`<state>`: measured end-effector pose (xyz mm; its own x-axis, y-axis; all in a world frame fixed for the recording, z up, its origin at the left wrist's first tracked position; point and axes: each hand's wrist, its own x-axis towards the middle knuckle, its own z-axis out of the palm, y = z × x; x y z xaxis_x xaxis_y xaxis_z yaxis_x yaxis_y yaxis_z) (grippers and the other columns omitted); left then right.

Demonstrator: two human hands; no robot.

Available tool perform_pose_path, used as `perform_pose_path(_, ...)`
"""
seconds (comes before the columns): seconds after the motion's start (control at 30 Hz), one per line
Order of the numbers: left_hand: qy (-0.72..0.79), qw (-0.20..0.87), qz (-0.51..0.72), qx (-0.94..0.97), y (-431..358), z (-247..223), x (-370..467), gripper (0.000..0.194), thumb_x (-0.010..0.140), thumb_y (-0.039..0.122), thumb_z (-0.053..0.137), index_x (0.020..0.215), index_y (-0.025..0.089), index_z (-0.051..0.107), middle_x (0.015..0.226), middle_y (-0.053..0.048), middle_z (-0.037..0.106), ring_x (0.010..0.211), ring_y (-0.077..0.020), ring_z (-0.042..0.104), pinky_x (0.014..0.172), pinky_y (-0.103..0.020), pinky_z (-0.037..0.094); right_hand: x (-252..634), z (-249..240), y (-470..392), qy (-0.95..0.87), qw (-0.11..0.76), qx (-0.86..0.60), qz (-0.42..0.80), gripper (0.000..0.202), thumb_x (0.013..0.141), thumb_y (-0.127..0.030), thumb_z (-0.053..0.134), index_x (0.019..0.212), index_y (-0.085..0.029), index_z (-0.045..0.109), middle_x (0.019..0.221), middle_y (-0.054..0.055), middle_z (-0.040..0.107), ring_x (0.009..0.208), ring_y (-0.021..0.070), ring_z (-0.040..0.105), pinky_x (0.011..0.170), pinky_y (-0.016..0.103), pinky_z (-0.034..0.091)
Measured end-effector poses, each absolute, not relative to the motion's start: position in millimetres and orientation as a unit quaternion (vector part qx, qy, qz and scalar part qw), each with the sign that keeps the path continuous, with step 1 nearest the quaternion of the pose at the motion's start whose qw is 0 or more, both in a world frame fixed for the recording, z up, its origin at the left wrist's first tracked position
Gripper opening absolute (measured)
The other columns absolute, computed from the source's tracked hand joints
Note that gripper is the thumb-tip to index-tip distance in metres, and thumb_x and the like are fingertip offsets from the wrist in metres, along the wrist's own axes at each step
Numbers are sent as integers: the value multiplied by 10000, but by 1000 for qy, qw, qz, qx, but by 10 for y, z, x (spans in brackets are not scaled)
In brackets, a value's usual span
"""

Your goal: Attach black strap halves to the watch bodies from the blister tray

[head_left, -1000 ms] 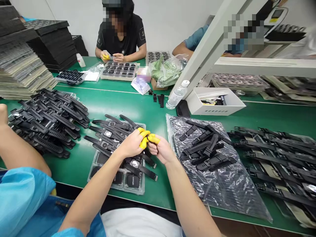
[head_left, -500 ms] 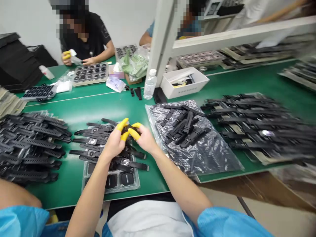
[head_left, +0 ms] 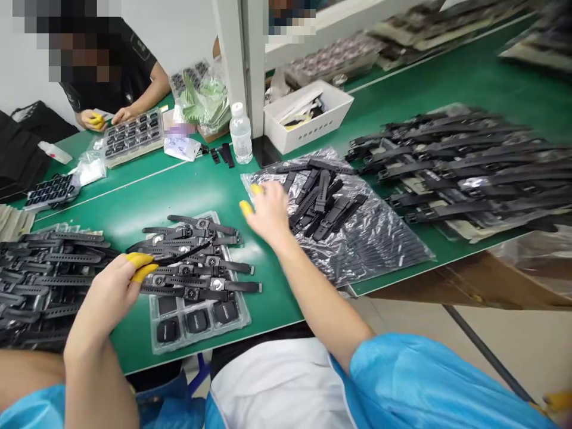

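Yellow finger cots cover the thumb and fingertips of both my hands. My left hand (head_left: 107, 292) pinches a black smartwatch (head_left: 176, 257) by one side, its strap stretched out to the right. Below it, several strapped smartwatches (head_left: 218, 285) lie in rows across a clear plastic tray (head_left: 156, 344). The tray's front pockets show black watch bodies (head_left: 226, 311) without straps. My right hand (head_left: 270, 214), slightly blurred, is over the left edge of a plastic bag, thumb and finger apart with nothing visible between them. Just right of it, loose black straps (head_left: 324, 193) are heaped on the bag (head_left: 379, 256).
More strapped watches are piled at left (head_left: 49, 280) and right (head_left: 456, 167). A water bottle (head_left: 242, 134) and white box (head_left: 308, 122) stand by the post (head_left: 243, 59). Across the green table (head_left: 129, 208), a person in black (head_left: 120, 65) works over a tray (head_left: 134, 137).
My hands were together over the tray and have parted. The left moved left and down with the watch; the right moved right to the strap heap. The view has shifted too.
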<state>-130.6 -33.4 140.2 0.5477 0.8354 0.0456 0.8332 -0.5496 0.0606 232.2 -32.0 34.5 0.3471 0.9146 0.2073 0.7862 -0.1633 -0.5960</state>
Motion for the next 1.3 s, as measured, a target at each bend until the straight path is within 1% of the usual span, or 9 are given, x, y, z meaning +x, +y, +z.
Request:
perform_pose_path(0.07, 487, 70, 18, 870, -510, 1424, -1492, 333, 913, 300, 460, 1129, 231, 704, 1075, -81, 763, 971, -291, 730, 877, -399, 604, 2504, 200, -276, -492, 261, -827, 78, 571, 989, -396, 570, 1456, -67, 544, 1584, 311, 426, 1527, 491, 282, 1191, 749, 200)
perform_pose_path(0.2, 504, 207, -26, 838, -774, 1353, -1749, 330, 946, 348, 491, 1135, 224, 731, 1158, -78, 780, 1072, -271, 738, 966, -371, 602, 2699, -70, -237, -502, 218, -831, 98, 624, 987, -444, 543, 1462, -40, 514, 1661, 342, 291, 1541, 516, 241, 1198, 789, 73)
perform_pose_path(0.43, 553, 347, -92, 752, -836, 1033, -1849, 305, 948, 408, 507, 998, 205, 729, 1075, -91, 801, 1004, -266, 754, 957, -405, 612, 2725, -161, -265, -524, 269, -804, 85, 481, 997, -433, 549, 1337, -98, 609, 1509, 287, 467, 1445, 465, 370, 1198, 795, 76)
perform_pose_path(0.57, 614, 295, -50, 730, -771, 977, -1784, 267, 912, 370, 537, 1098, 206, 636, 1142, -106, 774, 1106, -285, 731, 1004, -463, 592, 2748, -150, -272, -506, 314, -800, 72, 306, 965, -380, 628, 1138, -135, 686, 1368, 229, 561, 1333, 426, 460, 1199, 757, 158)
perform_pose_path(0.73, 621, 193, -64, 757, -751, 973, -1803, 189, 905, 365, 557, 991, 210, 621, 1052, -109, 745, 1022, -298, 698, 943, -476, 591, 2773, -18, -275, -449, 336, -824, 80, 182, 909, -245, 688, 1052, -133, 707, 1287, 225, 587, 1275, 398, 496, 1134, 614, 345)
perform_pose_path(0.87, 636, 42, -47, 769, -986, 1022, -1720, 137, 920, 249, 524, 989, 196, 629, 1044, -169, 697, 1062, -401, 645, 900, -595, 568, 2766, 7, -230, -397, 336, -853, 43, 427, 876, -201, 730, 1273, -67, 650, 1410, 292, 526, 1395, 417, 407, 1201, 575, 251)
perform_pose_path(1.03, 495, 86, 20, 864, -1626, 935, -996, 238, 1042, 302, 555, 1247, 222, 645, 1214, -122, 697, 1155, -308, 631, 962, -481, 560, 2744, -98, -138, -397, 287, -871, 35, 492, 892, -101, 583, 1378, -31, 585, 1380, 323, 564, 1363, 394, 443, 1208, 626, 137)
perform_pose_path(1.2, 445, -32, -73, 892, -1980, 809, -272, 246, 1024, 303, 556, 1020, 156, 753, 1000, -187, 696, 933, -344, 614, 740, -499, 519, 2750, -140, -127, -398, 303, -866, 21, 508, 797, -47, 528, 1288, -75, 656, 1314, 289, 619, 1304, 385, 498, 1184, 619, 206)
perform_pose_path(1.3, 448, -47, -118, 885, -1931, 808, -123, 250, 1006, 316, 583, 925, 159, 759, 895, -172, 663, 867, -335, 591, 696, -492, 498, 2793, -170, -157, -414, 297, -860, 33, 421, 776, -65, 570, 1173, -90, 710, 1220, 240, 637, 1268, 378, 507, 1164, 606, 268)
